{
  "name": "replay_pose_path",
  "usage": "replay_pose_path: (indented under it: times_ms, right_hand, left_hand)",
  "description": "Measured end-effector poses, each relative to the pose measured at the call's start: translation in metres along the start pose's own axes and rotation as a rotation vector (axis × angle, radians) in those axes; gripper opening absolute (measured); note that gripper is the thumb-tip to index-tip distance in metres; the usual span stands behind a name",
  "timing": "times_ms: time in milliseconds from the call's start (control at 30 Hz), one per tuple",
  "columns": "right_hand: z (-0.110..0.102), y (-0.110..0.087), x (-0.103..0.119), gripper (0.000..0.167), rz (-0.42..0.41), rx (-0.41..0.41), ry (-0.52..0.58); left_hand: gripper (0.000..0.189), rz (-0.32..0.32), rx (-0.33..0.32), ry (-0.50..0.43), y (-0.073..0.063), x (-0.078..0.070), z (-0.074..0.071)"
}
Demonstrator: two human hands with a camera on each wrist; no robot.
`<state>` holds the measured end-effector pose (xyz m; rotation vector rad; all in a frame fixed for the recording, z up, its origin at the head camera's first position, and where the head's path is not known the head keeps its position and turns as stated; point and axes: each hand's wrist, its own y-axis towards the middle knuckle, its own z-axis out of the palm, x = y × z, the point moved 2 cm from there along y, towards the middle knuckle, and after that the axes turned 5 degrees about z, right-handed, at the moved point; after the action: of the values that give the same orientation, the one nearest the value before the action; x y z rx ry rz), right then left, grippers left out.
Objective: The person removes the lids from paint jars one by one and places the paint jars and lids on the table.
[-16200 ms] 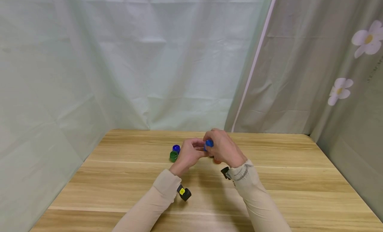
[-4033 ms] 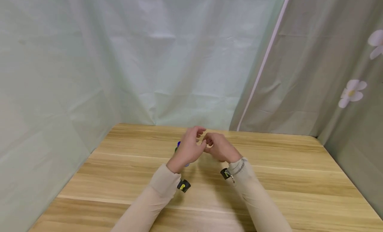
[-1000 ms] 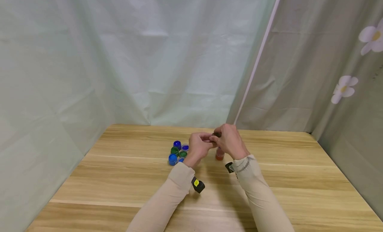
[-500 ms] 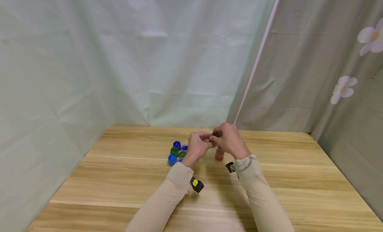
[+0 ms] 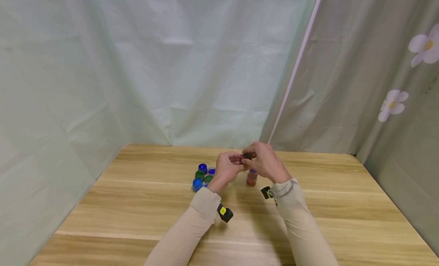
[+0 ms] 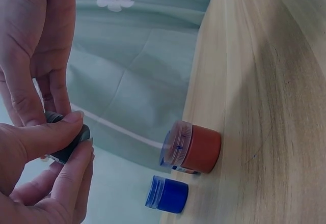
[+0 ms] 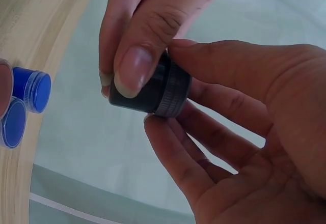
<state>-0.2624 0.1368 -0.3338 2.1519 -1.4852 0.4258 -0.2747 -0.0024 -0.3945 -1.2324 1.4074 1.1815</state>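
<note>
Both hands (image 5: 227, 167) (image 5: 268, 164) pinch the dark jar (image 7: 145, 89), the red jar (image 5: 252, 179) at six o'clock; best keep straight, twist gently.

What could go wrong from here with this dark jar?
The dark jar is pinched above the table, so it might slip and drop. Its ridged lid could come loose suddenly, spilling any contents. The left sleeve looks close to the light-blue jar and might nudge it.

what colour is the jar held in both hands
The jar looks nearly black, clearest in the right wrist view.
</note>
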Motion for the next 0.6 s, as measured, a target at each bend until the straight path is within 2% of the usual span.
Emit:
replay_pose_path:
  times_ms: [200, 467, 600]
  right_hand:
    - [0.0001, -0.0021, -0.0025, 0.023, 0.032, 0.032, 0.041]
    - [0.0015, -0.0005, -0.0054, 0.022, 0.107, -0.023, 0.014]
    - [0.0022, 0.0000, -0.0046, 0.021, 0.086, -0.035, 0.002]
  left_hand:
    - [0.026, -0.005, 0.008, 0.012, -0.0021, 0.0017, 0.0004]
    - [0.028, 0.025, 0.015, -0.016, -0.0038, 0.0011, 0.0006]
    - [0.028, 0.041, 0.021, -0.011, -0.0042, 0.0010, 0.0005]
